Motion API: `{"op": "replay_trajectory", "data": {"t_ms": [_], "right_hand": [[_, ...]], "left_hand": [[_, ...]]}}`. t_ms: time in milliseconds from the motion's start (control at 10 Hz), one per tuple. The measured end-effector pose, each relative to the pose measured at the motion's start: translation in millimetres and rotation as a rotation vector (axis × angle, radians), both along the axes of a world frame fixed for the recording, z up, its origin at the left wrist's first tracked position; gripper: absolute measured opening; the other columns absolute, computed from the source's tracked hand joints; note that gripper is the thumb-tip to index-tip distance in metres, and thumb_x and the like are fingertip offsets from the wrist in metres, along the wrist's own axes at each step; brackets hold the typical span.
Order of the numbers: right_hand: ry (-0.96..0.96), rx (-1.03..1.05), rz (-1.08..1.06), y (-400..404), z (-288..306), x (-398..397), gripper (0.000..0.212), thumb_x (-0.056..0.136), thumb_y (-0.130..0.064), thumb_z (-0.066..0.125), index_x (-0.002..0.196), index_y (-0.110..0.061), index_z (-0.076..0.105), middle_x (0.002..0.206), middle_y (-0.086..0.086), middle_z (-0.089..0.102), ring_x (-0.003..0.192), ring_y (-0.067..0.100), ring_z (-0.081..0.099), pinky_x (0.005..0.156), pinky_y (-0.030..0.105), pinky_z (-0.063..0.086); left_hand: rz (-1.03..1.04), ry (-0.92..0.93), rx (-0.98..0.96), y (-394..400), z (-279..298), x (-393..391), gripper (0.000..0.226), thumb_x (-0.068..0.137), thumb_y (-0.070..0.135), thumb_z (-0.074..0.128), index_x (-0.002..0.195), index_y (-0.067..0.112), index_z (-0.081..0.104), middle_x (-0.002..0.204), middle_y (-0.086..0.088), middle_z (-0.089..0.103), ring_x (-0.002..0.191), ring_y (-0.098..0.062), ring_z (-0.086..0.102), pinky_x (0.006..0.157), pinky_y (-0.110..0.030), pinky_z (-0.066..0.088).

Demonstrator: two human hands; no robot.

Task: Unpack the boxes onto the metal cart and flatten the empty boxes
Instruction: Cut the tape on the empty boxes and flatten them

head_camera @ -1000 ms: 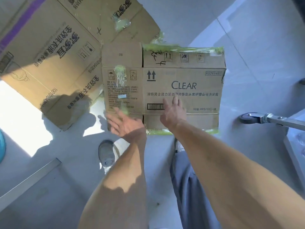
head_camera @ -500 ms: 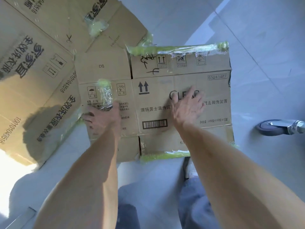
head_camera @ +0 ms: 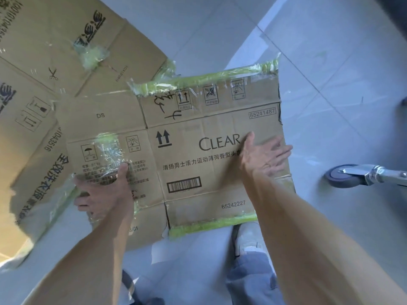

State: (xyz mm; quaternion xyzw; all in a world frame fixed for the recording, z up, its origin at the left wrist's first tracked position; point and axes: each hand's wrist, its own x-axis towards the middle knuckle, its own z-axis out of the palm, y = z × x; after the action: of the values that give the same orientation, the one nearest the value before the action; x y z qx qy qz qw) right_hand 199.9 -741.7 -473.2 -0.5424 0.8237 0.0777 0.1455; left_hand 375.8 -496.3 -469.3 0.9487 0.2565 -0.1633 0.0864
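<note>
While my left hand [head_camera: 103,192] grips the taped left edge of the flattened CLEAR box [head_camera: 198,155], fingertips hidden underneath, my right hand [head_camera: 262,157] lies spread on its right side, covering some print. A caster [head_camera: 343,177], cut off, sits beyond my right hand.

The pale grey tiled floor [head_camera: 330,62] runs under everything, its thin dark grout lines crossing at angles. Bright sunlight [head_camera: 8,256] falls on it in a patch at the lower left, while a lighter band slants across the tiles at the upper right
</note>
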Motion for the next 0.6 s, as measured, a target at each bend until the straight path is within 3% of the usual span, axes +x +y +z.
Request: {"op": "replay_trajectory", "data": {"t_ms": [100,200,300,400,500,600], "right_hand": [[-0.010,-0.053,-0.001,-12,-5,-1,0.097,0.080,-0.077,0.043,0.153,-0.015,0.023,0.155,0.023,0.025,0.145,0.034,0.020,0.112,0.049,0.020],[-0.006,-0.077,0.030,-17,-1,-2,0.113,0.068,-0.081,0.056,0.148,-0.007,0.027,0.129,0.021,0.045,0.121,0.036,0.038,0.100,0.045,0.029],[0.036,-0.096,0.054,-19,20,-3,0.118,0.061,-0.084,0.061,0.142,-0.004,0.033,0.121,0.018,0.047,0.112,0.034,0.040,0.095,0.043,0.032],[0.018,-0.090,0.100,2,51,15,0.105,0.063,-0.084,0.060,0.130,-0.004,0.044,0.118,0.015,0.046,0.110,0.032,0.040,0.093,0.042,0.033],[-0.075,-0.104,0.140,35,91,53,0.081,0.070,-0.069,0.067,0.117,-0.006,0.049,0.116,0.013,0.048,0.111,0.032,0.041,0.091,0.043,0.034],[-0.165,-0.057,0.212,67,139,106,0.067,0.077,-0.054,0.070,0.118,-0.005,0.048,0.121,0.012,0.049,0.115,0.031,0.043,0.096,0.042,0.034]], "left_hand": [[-0.008,-0.001,0.010,2,1,-3,0.113,0.059,0.084,0.065,0.146,0.028,0.021,0.138,-0.024,0.036,0.128,-0.040,0.036,0.099,-0.063,0.036],[-0.016,-0.068,-0.015,3,4,-4,0.108,0.058,0.082,0.068,0.143,0.029,0.027,0.137,-0.022,0.037,0.127,-0.040,0.036,0.102,-0.060,0.035],[0.023,-0.133,-0.013,5,19,3,0.108,0.056,0.081,0.070,0.140,0.024,0.032,0.134,-0.021,0.041,0.125,-0.038,0.039,0.103,-0.055,0.035],[0.102,-0.146,0.006,16,46,15,0.102,0.068,0.062,0.078,0.146,0.020,0.027,0.139,-0.023,0.037,0.130,-0.039,0.036,0.106,-0.058,0.034],[0.175,-0.164,-0.007,36,83,27,0.091,0.081,0.041,0.077,0.149,0.011,0.024,0.146,-0.024,0.033,0.136,-0.037,0.032,0.109,-0.058,0.032],[0.207,-0.130,-0.055,38,176,38,0.080,0.092,0.033,0.067,0.152,0.005,0.022,0.152,-0.027,0.027,0.141,-0.038,0.027,0.115,-0.055,0.026]]}}
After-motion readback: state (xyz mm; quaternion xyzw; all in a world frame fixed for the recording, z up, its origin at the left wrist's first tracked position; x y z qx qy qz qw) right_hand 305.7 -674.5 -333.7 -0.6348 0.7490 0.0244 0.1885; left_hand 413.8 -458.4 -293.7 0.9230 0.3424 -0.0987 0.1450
